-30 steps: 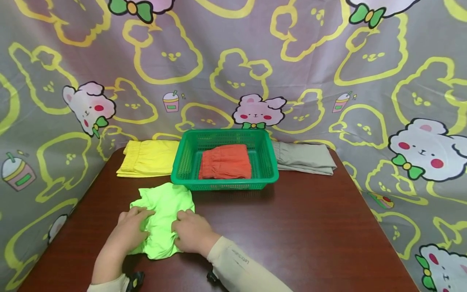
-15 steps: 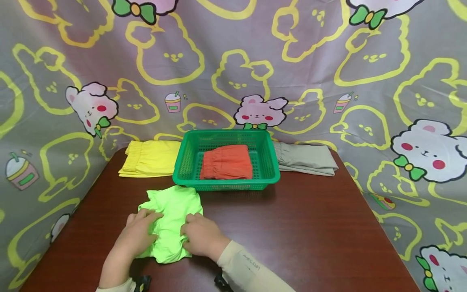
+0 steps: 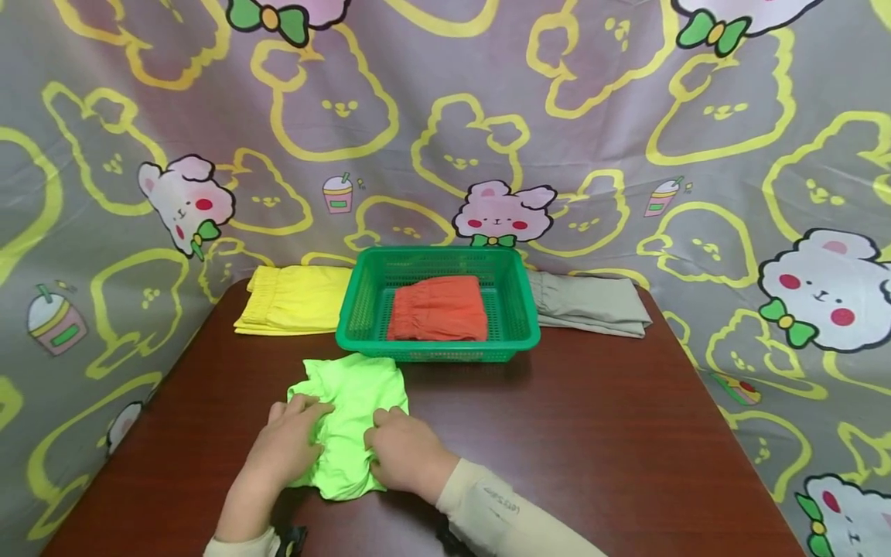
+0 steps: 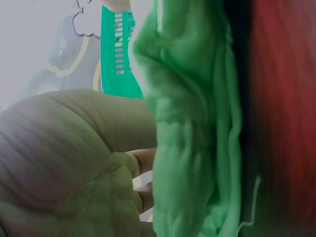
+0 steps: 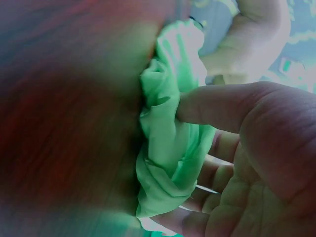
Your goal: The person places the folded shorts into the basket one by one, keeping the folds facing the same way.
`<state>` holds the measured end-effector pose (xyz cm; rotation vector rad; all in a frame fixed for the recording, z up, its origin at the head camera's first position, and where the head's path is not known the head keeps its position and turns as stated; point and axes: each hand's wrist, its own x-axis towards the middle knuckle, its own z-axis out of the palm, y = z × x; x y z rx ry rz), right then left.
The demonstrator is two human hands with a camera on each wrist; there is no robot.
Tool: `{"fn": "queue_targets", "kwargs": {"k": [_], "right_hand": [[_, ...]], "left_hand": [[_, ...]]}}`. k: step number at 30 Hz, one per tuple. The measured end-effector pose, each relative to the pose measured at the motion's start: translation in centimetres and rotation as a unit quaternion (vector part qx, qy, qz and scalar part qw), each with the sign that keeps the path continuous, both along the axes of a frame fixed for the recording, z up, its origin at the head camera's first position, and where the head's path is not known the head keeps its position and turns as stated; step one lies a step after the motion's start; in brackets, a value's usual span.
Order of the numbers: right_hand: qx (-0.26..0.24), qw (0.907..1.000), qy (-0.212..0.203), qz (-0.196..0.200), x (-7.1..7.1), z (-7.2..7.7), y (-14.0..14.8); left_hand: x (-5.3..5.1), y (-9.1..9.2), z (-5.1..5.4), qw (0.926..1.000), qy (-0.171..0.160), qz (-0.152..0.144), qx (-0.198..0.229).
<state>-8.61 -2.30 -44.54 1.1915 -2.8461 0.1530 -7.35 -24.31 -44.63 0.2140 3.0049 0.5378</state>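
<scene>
My left hand (image 3: pixel 285 445) and my right hand (image 3: pixel 411 452) are on a bright lime-green, crumpled piece of soft cloth (image 3: pixel 348 425). It lies on the shiny dark-brown wooden worktop (image 3: pixel 592 425), in front of a green plastic basket with small holes (image 3: pixel 438 347). My left fingers and thumb pinch its left side, and my right fingers and thumb pinch its right side (the left fingertips hide behind the cloth in my left wrist view). A folded orange-red cloth (image 3: pixel 440 308) sits inside the basket. A folded yellow cloth (image 3: pixel 302 300) lies to the left of the basket, and a folded grey cloth (image 3: pixel 595 303) lies to the right.
</scene>
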Motion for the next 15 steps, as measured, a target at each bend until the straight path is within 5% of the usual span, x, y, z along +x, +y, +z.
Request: {"fn": "queue_targets", "kwargs": {"k": [15], "right_hand": [[-0.019, 0.9993, 0.032, 0.008, 0.3, -0.5, 2.3]], "left_hand": [[-0.3, 2.0, -0.1, 0.9992, 0.026, -0.029, -0.01]]}}
